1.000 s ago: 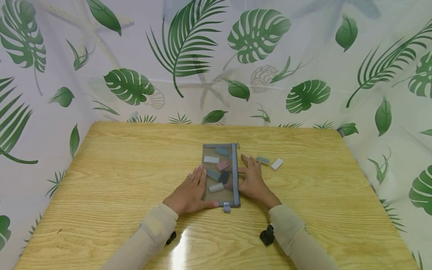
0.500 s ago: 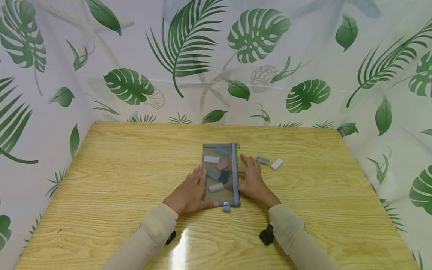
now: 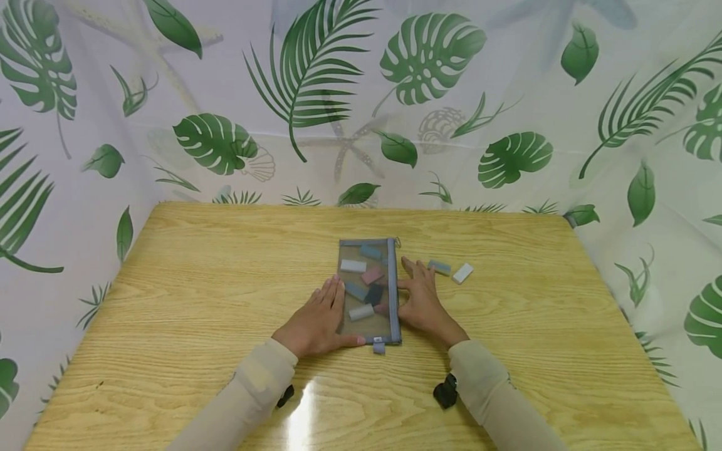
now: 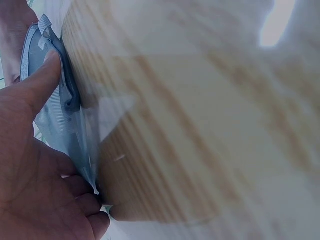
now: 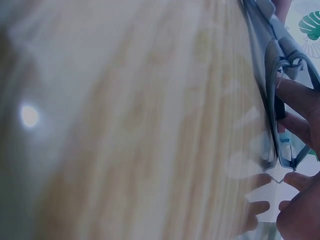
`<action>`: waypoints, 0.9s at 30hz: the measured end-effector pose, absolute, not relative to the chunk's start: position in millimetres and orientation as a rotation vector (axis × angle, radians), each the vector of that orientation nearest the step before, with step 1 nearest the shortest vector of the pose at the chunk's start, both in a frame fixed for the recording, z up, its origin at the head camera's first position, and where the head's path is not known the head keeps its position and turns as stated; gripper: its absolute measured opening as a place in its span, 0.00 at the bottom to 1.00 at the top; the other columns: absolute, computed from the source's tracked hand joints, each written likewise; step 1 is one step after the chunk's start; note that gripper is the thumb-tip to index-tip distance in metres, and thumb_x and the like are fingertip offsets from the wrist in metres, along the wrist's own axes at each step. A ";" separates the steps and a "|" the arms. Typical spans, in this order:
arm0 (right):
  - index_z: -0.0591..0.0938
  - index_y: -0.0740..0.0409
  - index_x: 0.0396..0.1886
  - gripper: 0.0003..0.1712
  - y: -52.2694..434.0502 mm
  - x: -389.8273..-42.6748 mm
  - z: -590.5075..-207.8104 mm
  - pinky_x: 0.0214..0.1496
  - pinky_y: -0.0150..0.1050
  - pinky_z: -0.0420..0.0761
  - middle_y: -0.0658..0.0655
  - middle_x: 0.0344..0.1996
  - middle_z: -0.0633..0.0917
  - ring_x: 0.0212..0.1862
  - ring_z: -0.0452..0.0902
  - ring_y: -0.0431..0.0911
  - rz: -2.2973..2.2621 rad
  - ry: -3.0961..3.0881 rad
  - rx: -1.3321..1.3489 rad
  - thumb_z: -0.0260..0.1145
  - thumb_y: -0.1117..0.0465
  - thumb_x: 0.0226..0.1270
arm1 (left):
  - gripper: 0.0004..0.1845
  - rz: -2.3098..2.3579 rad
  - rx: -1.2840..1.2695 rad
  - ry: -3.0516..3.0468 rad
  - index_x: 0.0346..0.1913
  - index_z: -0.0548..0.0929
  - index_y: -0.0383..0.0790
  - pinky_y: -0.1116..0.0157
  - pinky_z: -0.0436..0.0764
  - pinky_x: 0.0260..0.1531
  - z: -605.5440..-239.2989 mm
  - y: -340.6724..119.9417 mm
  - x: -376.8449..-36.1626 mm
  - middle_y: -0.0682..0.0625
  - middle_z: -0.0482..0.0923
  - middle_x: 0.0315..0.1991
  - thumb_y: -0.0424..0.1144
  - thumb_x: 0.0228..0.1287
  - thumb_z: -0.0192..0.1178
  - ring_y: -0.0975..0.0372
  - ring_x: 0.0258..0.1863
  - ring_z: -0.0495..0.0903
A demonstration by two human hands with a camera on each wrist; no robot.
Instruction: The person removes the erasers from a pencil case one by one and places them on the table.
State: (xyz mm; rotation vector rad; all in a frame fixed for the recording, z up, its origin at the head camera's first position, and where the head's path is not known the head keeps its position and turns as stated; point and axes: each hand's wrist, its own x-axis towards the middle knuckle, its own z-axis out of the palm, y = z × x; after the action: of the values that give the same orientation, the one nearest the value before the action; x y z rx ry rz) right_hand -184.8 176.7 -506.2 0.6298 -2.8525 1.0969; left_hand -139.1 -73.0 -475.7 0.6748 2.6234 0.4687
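A grey mesh zip pouch (image 3: pixel 394 269) lies flat at the middle of the table, with several small eraser-like blocks showing through it: white (image 3: pixel 353 267), pink (image 3: pixel 372 275), blue (image 3: pixel 356 291) and black (image 3: pixel 374 295). My left hand (image 3: pixel 316 322) rests along its left edge, fingers straight, thumb on the near corner. At the zip side is my right hand (image 3: pixel 424 304), its thumb and a finger reaching spread apart into the pouch's mouth. The right wrist view shows the mouth parted round those fingers (image 5: pixel 296 95); the fingertips are partly hidden.
Beyond the right hand lie a grey-blue block (image 3: pixel 440 268) and a white block (image 3: pixel 463 274). The wooden table (image 3: pixel 197 282) is bordered at the back and sides by leaf-patterned cloth (image 3: pixel 361 175). Black straps sit at both wrists.
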 end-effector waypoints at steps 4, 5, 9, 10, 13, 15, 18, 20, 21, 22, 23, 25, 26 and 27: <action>0.91 0.61 0.47 0.26 177.4 -184.0 -505.6 0.70 0.78 0.33 0.79 0.71 0.62 0.72 0.46 0.80 1.103 -2.840 0.640 0.84 0.55 0.49 | 0.60 0.459 0.673 2.622 0.79 0.41 0.26 0.51 0.45 0.78 -476.1 -72.7 -139.0 0.34 0.33 0.80 0.71 0.67 0.54 0.47 0.80 0.35; 0.91 0.61 0.47 0.25 177.4 -183.8 -505.6 0.70 0.77 0.33 0.79 0.71 0.62 0.72 0.46 0.80 1.103 -2.839 0.643 0.84 0.55 0.50 | 0.60 0.458 0.671 2.621 0.79 0.41 0.26 0.52 0.45 0.78 -475.8 -72.5 -138.9 0.34 0.33 0.80 0.71 0.67 0.54 0.47 0.80 0.35; 0.91 0.62 0.46 0.24 178.2 -183.2 -505.0 0.71 0.76 0.32 0.78 0.72 0.62 0.73 0.45 0.80 1.118 -2.838 0.641 0.84 0.54 0.50 | 0.60 0.459 0.661 2.622 0.79 0.42 0.26 0.52 0.45 0.78 -474.2 -71.5 -138.7 0.34 0.33 0.80 0.70 0.67 0.55 0.47 0.80 0.35; 0.91 0.62 0.45 0.24 178.6 -183.0 -504.6 0.71 0.76 0.32 0.78 0.72 0.62 0.73 0.45 0.80 1.122 -2.838 0.639 0.83 0.54 0.51 | 0.60 0.462 0.661 2.623 0.79 0.42 0.26 0.52 0.45 0.78 -473.8 -71.4 -138.6 0.34 0.33 0.80 0.70 0.67 0.55 0.47 0.80 0.35; 0.90 0.66 0.45 0.23 180.5 -183.0 -503.7 0.72 0.75 0.32 0.77 0.72 0.62 0.73 0.45 0.79 1.127 -2.844 0.631 0.82 0.56 0.52 | 0.60 0.464 0.657 2.621 0.79 0.42 0.26 0.52 0.44 0.78 -473.2 -70.9 -138.6 0.35 0.33 0.80 0.70 0.67 0.55 0.47 0.80 0.35; 0.90 0.67 0.46 0.25 182.0 -183.2 -503.0 0.72 0.74 0.32 0.76 0.73 0.62 0.74 0.44 0.78 1.133 -2.851 0.619 0.82 0.56 0.52 | 0.60 0.466 0.656 2.620 0.79 0.42 0.26 0.52 0.44 0.78 -473.1 -70.9 -138.5 0.35 0.33 0.81 0.70 0.67 0.55 0.47 0.80 0.35; 0.89 0.67 0.48 0.27 184.6 -183.9 -502.7 0.73 0.73 0.32 0.74 0.74 0.62 0.75 0.43 0.77 1.123 -2.872 0.599 0.82 0.54 0.53 | 0.60 0.470 0.657 2.623 0.79 0.42 0.27 0.52 0.45 0.78 -473.2 -71.3 -138.2 0.35 0.33 0.81 0.70 0.67 0.55 0.48 0.80 0.35; 0.88 0.66 0.50 0.30 186.2 -184.2 -502.2 0.74 0.72 0.31 0.73 0.74 0.61 0.76 0.42 0.76 1.117 -2.886 0.579 0.83 0.51 0.52 | 0.60 0.473 0.658 2.625 0.79 0.42 0.26 0.52 0.45 0.78 -473.5 -71.6 -138.1 0.35 0.33 0.81 0.70 0.67 0.55 0.48 0.80 0.35; 0.88 0.66 0.50 0.31 187.0 -184.2 -501.9 0.74 0.71 0.31 0.72 0.75 0.60 0.76 0.42 0.75 1.113 -2.895 0.569 0.83 0.50 0.52 | 0.60 0.474 0.659 2.625 0.79 0.42 0.26 0.52 0.45 0.78 -473.9 -71.7 -138.1 0.35 0.33 0.81 0.70 0.67 0.55 0.48 0.80 0.35; 0.88 0.66 0.51 0.31 187.8 -184.2 -501.5 0.74 0.71 0.31 0.72 0.75 0.60 0.76 0.41 0.75 1.111 -2.900 0.565 0.83 0.50 0.52 | 0.60 0.474 0.660 2.626 0.79 0.42 0.26 0.52 0.45 0.78 -474.2 -71.7 -138.1 0.35 0.33 0.81 0.70 0.67 0.55 0.48 0.80 0.35; 0.88 0.66 0.51 0.32 188.7 -184.0 -501.0 0.74 0.71 0.31 0.72 0.75 0.60 0.76 0.41 0.75 1.111 -2.906 0.557 0.83 0.50 0.53 | 0.60 0.478 0.659 2.625 0.79 0.42 0.26 0.52 0.45 0.78 -474.2 -71.7 -138.1 0.34 0.33 0.81 0.70 0.67 0.55 0.47 0.80 0.35; 0.87 0.67 0.52 0.32 190.2 -183.5 -499.2 0.74 0.71 0.31 0.72 0.76 0.59 0.76 0.39 0.75 1.127 -2.909 0.539 0.83 0.50 0.52 | 0.60 0.485 0.659 2.622 0.79 0.42 0.26 0.51 0.44 0.78 -474.5 -71.7 -138.2 0.34 0.33 0.80 0.70 0.67 0.56 0.47 0.80 0.35; 0.87 0.66 0.52 0.32 191.1 -183.3 -498.5 0.73 0.72 0.31 0.72 0.76 0.59 0.76 0.39 0.75 1.131 -2.911 0.534 0.83 0.51 0.53 | 0.60 0.488 0.658 2.619 0.79 0.41 0.26 0.51 0.44 0.78 -474.4 -71.6 -138.0 0.34 0.33 0.80 0.69 0.67 0.56 0.47 0.80 0.35; 0.87 0.65 0.52 0.31 192.0 -183.0 -497.6 0.73 0.72 0.31 0.72 0.76 0.58 0.76 0.39 0.75 1.135 -2.912 0.531 0.83 0.51 0.53 | 0.60 0.484 0.660 2.619 0.79 0.41 0.26 0.51 0.44 0.78 -474.8 -71.7 -138.0 0.34 0.32 0.80 0.69 0.67 0.56 0.47 0.80 0.34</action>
State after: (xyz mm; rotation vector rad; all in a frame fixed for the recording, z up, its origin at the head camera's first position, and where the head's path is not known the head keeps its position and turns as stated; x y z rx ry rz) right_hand -183.0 192.0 -497.6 0.5306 -2.9118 1.1355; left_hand -138.0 -71.7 -474.8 0.6605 2.6187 0.4844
